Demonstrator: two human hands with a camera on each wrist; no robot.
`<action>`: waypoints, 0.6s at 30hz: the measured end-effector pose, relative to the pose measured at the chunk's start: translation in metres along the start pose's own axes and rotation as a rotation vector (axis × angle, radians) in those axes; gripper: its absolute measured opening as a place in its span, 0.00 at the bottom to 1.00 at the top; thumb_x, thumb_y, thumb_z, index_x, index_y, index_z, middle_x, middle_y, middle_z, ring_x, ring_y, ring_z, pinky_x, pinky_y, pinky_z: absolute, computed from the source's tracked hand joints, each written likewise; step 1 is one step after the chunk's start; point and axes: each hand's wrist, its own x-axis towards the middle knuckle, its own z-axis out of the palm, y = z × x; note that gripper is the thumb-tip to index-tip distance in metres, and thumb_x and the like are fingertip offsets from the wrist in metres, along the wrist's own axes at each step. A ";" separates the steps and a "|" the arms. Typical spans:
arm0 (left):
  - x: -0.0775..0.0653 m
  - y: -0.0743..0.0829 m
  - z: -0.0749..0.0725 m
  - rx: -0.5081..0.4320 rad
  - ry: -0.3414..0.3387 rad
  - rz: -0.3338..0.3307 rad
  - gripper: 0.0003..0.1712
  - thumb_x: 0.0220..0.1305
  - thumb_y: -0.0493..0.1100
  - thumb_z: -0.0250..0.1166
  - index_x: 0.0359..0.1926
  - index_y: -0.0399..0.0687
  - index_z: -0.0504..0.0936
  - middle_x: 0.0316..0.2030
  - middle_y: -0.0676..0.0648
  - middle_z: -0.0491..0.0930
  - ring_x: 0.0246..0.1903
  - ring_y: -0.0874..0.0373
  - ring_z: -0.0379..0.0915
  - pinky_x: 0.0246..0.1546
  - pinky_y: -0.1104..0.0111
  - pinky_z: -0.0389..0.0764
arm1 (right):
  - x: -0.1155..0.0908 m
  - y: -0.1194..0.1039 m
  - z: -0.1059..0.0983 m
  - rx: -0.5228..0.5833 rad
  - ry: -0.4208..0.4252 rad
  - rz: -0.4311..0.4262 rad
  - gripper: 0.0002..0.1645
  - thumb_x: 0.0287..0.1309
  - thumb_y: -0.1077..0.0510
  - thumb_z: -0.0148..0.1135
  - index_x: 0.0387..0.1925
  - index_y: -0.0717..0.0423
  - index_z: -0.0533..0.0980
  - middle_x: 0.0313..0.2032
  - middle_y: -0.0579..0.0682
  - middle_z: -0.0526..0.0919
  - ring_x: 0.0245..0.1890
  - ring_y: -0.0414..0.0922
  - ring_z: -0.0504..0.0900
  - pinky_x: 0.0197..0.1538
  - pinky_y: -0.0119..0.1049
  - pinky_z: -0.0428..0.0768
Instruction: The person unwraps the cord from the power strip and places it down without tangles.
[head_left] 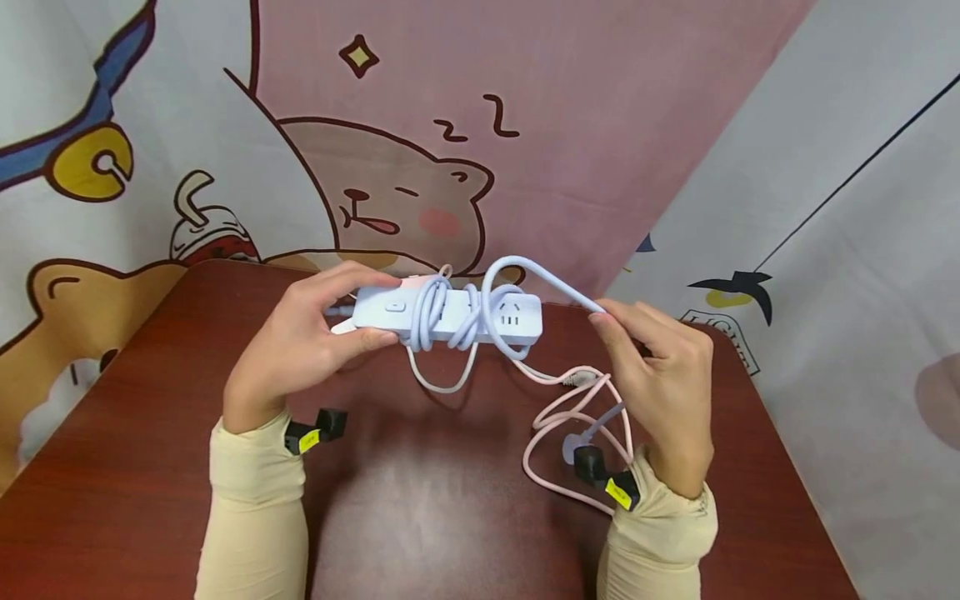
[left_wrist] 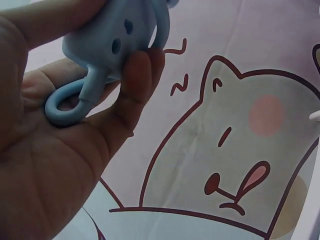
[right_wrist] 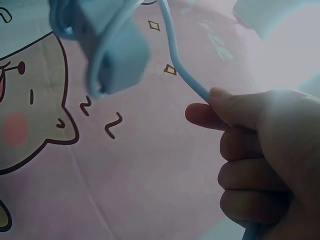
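Note:
A white power strip [head_left: 372, 317] is held up above the table, its pale cord [head_left: 558, 287] wound round its middle and right end. My left hand [head_left: 281, 342] grips the strip's left end between thumb and fingers. In the left wrist view, the cord leaves that end of the strip [left_wrist: 92, 40] in a small loop beside the palm. My right hand [head_left: 667, 383] pinches the cord between thumb and index finger, off to the right. From there the cord arcs back to the strip's right end. The right wrist view shows the other right-hand fingers [right_wrist: 250, 172] curled.
Below the right hand, a pink cable [head_left: 564, 491] lies in loose loops on the brown table [head_left: 420, 500]. A pale purplish piece [head_left: 573, 450] shows beside the right wrist camera. A whitish cable loop [head_left: 442, 391] shows under the strip. Behind stands a cartoon-printed curtain [head_left: 600, 125].

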 end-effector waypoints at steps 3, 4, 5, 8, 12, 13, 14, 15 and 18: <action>0.000 -0.001 -0.001 0.008 0.019 -0.009 0.27 0.54 0.41 0.79 0.56 0.53 0.84 0.48 0.56 0.82 0.40 0.60 0.74 0.37 0.74 0.80 | 0.000 -0.005 -0.002 0.047 -0.006 -0.026 0.09 0.54 0.70 0.73 0.37 0.60 0.89 0.17 0.45 0.70 0.19 0.31 0.60 0.26 0.22 0.55; 0.000 -0.002 0.000 0.010 0.026 -0.013 0.27 0.54 0.40 0.79 0.57 0.53 0.84 0.48 0.55 0.82 0.40 0.60 0.74 0.37 0.75 0.80 | -0.001 -0.006 -0.003 0.065 -0.013 -0.035 0.08 0.55 0.69 0.72 0.38 0.60 0.89 0.17 0.45 0.71 0.20 0.31 0.60 0.26 0.23 0.56; 0.000 -0.002 0.000 0.014 0.034 -0.014 0.27 0.55 0.39 0.79 0.57 0.52 0.83 0.47 0.55 0.82 0.39 0.60 0.74 0.37 0.75 0.80 | -0.002 -0.007 -0.004 0.083 -0.022 -0.044 0.08 0.55 0.69 0.72 0.38 0.61 0.89 0.17 0.45 0.71 0.20 0.30 0.61 0.26 0.23 0.56; 0.000 -0.003 -0.001 0.022 0.067 -0.005 0.28 0.54 0.37 0.79 0.57 0.50 0.83 0.47 0.54 0.83 0.39 0.61 0.74 0.39 0.78 0.79 | -0.003 -0.009 -0.007 0.137 -0.063 -0.081 0.08 0.57 0.66 0.73 0.40 0.61 0.89 0.17 0.44 0.72 0.20 0.30 0.62 0.26 0.23 0.57; 0.000 -0.005 -0.004 0.037 0.120 0.015 0.29 0.54 0.35 0.78 0.58 0.48 0.83 0.48 0.52 0.84 0.40 0.64 0.74 0.43 0.81 0.77 | -0.004 -0.007 -0.009 0.182 -0.120 -0.123 0.08 0.59 0.63 0.72 0.40 0.62 0.89 0.18 0.43 0.73 0.21 0.30 0.63 0.26 0.22 0.58; -0.001 -0.006 -0.005 0.040 0.134 0.016 0.29 0.53 0.34 0.78 0.58 0.47 0.83 0.48 0.51 0.84 0.41 0.64 0.74 0.43 0.82 0.77 | -0.004 -0.006 -0.010 0.182 -0.135 -0.129 0.08 0.60 0.62 0.72 0.39 0.62 0.89 0.18 0.43 0.73 0.21 0.30 0.63 0.26 0.22 0.59; -0.001 -0.006 -0.006 0.043 0.146 0.017 0.29 0.53 0.34 0.79 0.58 0.47 0.83 0.48 0.51 0.84 0.41 0.65 0.74 0.43 0.82 0.77 | -0.004 -0.005 -0.011 0.190 -0.148 -0.130 0.07 0.59 0.63 0.72 0.39 0.62 0.88 0.18 0.44 0.75 0.21 0.30 0.64 0.27 0.22 0.59; -0.001 -0.007 -0.007 0.045 0.157 0.017 0.29 0.53 0.34 0.79 0.58 0.46 0.83 0.49 0.51 0.84 0.41 0.66 0.74 0.43 0.82 0.76 | -0.004 -0.005 -0.012 0.192 -0.164 -0.131 0.07 0.59 0.63 0.72 0.39 0.62 0.88 0.19 0.44 0.75 0.22 0.30 0.64 0.27 0.22 0.60; -0.002 -0.008 -0.009 0.047 0.185 0.021 0.30 0.52 0.33 0.79 0.57 0.46 0.83 0.49 0.50 0.84 0.42 0.67 0.75 0.44 0.82 0.76 | -0.005 -0.003 -0.014 0.186 -0.217 -0.122 0.08 0.56 0.67 0.73 0.39 0.61 0.89 0.20 0.43 0.77 0.23 0.29 0.65 0.27 0.22 0.61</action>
